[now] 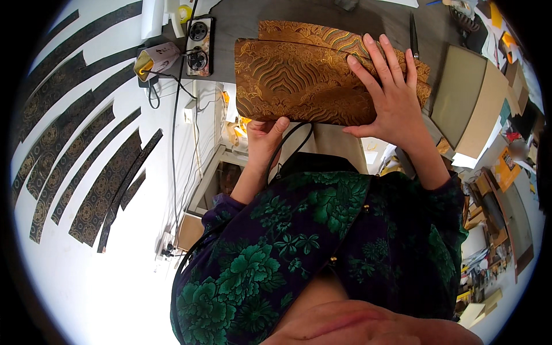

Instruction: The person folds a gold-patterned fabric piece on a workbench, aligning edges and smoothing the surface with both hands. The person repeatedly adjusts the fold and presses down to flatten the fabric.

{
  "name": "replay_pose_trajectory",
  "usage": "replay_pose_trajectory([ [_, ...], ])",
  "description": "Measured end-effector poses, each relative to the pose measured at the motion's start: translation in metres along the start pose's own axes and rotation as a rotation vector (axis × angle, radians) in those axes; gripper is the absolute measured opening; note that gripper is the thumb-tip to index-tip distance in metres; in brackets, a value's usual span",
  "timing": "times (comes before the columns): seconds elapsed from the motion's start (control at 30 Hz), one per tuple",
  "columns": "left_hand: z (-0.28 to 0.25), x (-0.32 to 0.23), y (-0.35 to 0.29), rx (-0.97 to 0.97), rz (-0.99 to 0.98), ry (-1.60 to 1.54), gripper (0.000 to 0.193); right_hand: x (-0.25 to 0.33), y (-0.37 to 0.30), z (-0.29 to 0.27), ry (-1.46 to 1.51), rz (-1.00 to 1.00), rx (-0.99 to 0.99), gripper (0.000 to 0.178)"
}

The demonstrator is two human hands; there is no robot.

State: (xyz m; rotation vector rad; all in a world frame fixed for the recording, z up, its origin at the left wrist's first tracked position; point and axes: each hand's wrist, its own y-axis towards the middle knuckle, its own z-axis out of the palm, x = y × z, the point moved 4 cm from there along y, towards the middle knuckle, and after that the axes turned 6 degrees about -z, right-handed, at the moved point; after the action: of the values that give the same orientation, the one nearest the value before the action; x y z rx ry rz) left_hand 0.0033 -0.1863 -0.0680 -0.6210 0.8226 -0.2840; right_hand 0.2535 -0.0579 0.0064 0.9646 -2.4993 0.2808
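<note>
A folded piece of brown-gold brocade fabric with a raised wave pattern lies at the front edge of the dark table. A second layer of it shows along the far side. My left hand grips the near left edge, thumb on top and the other fingers hidden beneath the cloth. Spread flat over the right part is my right hand, its fingers apart and pointing away from me, its thumb by the near edge. Beyond the fabric's right end lies a slim black pointed tool.
Left on the dark table sits a flat device with two round parts, beside a small patterned container. A black cable hangs there. At right stands a box near cluttered shelves. Dark patterned strips line the left wall.
</note>
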Motion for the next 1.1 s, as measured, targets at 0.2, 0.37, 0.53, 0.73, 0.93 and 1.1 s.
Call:
replay_pose_trajectory([
  [0.2,-0.001,0.000,-0.001,0.005,-0.006,0.016,0.033,-0.001,-0.001,0.001,-0.008,-0.004,0.003,0.128],
  [0.37,-0.004,0.001,-0.001,0.015,-0.007,0.019,0.032,0.000,0.000,0.001,-0.018,-0.003,0.002,0.128],
  [0.53,-0.005,0.001,0.001,0.034,0.004,0.011,0.033,0.001,0.001,0.000,-0.020,-0.001,0.008,0.127],
  [0.73,-0.010,0.002,0.005,0.010,0.023,0.070,0.035,0.001,0.000,0.000,-0.021,-0.002,0.004,0.126],
  [0.93,-0.024,-0.004,-0.001,-0.049,0.143,0.270,0.068,0.001,0.001,-0.001,-0.009,-0.001,0.000,0.124],
  [1.1,-0.044,-0.065,-0.019,-0.276,0.733,0.560,0.062,0.001,0.001,-0.001,-0.016,0.013,0.019,0.123],
])
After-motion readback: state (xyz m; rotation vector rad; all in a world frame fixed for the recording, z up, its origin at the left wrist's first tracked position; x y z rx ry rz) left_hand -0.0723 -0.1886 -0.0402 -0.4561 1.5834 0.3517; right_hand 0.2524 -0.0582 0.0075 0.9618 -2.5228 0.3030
